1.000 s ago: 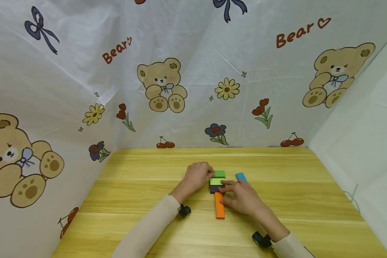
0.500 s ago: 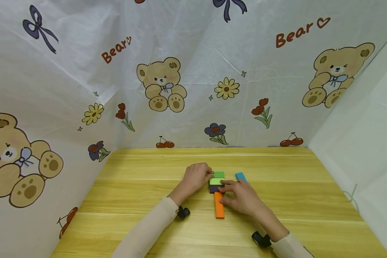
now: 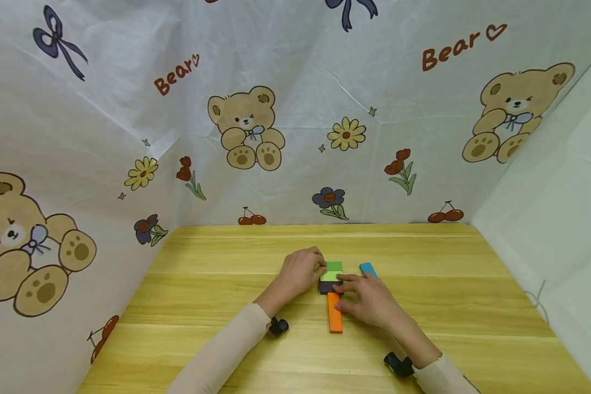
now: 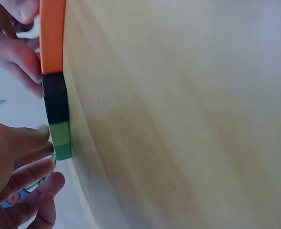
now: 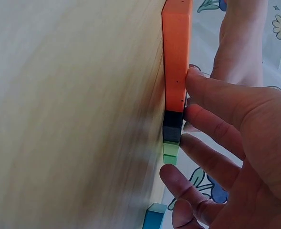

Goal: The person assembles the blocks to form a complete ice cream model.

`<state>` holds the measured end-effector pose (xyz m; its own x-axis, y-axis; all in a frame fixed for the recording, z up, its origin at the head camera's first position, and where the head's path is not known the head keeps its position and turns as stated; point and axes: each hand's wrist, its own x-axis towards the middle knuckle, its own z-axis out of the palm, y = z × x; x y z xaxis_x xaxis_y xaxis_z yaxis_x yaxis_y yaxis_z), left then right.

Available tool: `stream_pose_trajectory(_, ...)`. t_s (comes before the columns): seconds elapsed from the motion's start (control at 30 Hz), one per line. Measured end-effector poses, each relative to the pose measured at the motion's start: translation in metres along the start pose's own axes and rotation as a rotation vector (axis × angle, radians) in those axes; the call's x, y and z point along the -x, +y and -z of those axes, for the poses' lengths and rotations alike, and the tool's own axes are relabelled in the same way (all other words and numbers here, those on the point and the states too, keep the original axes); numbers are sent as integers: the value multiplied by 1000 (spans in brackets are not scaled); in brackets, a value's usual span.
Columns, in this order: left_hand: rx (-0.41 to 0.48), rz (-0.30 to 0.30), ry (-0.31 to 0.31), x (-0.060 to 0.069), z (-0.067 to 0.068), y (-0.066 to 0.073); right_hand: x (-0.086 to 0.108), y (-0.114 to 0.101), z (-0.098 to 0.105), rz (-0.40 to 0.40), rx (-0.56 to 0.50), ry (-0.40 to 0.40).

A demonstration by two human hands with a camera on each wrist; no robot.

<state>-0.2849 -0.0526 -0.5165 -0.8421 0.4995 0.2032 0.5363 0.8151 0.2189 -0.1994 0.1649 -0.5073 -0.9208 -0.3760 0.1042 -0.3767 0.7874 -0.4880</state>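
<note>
The work in hand looks like squaring up a row of coloured wooden blocks on the wooden table (image 3: 453, 306), with both of the person's hands at its sides. In the head view, the orange block (image 3: 335, 313) points toward 6 o'clock; the dark block (image 3: 327, 288) meets its far end, and the light-green block (image 3: 330, 276) and the green block (image 3: 334, 266) follow in turn toward 12. The left hand (image 3: 300, 270) comes in from 8 o'clock to the row's 9 o'clock side: its thumb reaches the row near the light-green block, while the other fingers are loosely bent and apart, wrapped round nothing. The right hand (image 3: 372, 301) comes from 4 o'clock, its fingers spread rather than clamped; the thumb rests against the orange block's side, with the next two fingertips at the dark and light-green blocks, though exact contact there is hard to tell. The blue block (image 3: 368, 270) lies apart from the row, beyond the right hand at about 1 o'clock from it and partly hidden. As a judgement, the next move calls for light, opposed pressure from both sides until the edges agree, then a clean release that nudges nothing; the blue block would be the likeliest piece to reach for afterwards.
</note>
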Motion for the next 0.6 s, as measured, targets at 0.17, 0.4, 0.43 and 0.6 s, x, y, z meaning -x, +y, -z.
stream_pose_trajectory(0.17,-11,11,-19,8,7,6,1,1,0,7,-19,-5)
stream_pose_trajectory(0.4,-49,-48,-128,25,19,15,1,1,2,13,-24,-4)
stream_pose_trajectory(0.43,-63,-59,-146,27,20,16,1,1,2,10,-23,-5)
stream_pose_trajectory(0.6,-82,-78,-219,34,21,18,1,1,2,6,-8,-8)
